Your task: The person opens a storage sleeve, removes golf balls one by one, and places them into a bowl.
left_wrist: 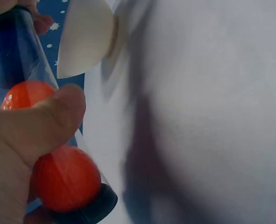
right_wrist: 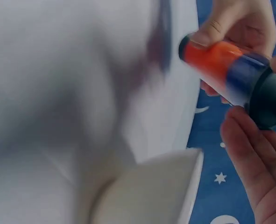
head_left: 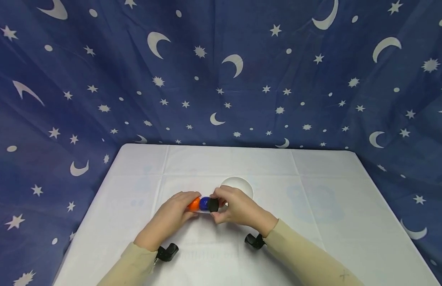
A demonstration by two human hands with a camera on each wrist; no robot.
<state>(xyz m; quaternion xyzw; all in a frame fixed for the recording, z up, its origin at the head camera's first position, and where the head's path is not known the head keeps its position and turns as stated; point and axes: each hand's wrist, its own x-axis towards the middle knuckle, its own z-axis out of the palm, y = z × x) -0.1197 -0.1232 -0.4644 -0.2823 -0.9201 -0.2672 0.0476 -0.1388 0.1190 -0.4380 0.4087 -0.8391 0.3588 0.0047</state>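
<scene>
A clear tube [right_wrist: 237, 95] is held level in the air between both hands. Inside it, orange balls [left_wrist: 65, 179] and a blue ball [head_left: 204, 203] sit in a row. My left hand [head_left: 172, 214] grips the tube around its orange end, thumb across the side in the left wrist view. A black cap [left_wrist: 93, 205] closes that end. At the other end, my right hand [head_left: 239, 207] pinches a black cap [head_left: 213, 205] between thumb and fingers. Whether this cap is turned or loose cannot be told. Some of the tube is hidden by the left hand.
Just behind the right hand stands a white bowl [head_left: 240, 183] on the white-covered table [head_left: 214, 254]. A blue curtain [head_left: 192, 67] with moons and stars hangs behind the table. Each wrist wears a small black camera [head_left: 167, 252].
</scene>
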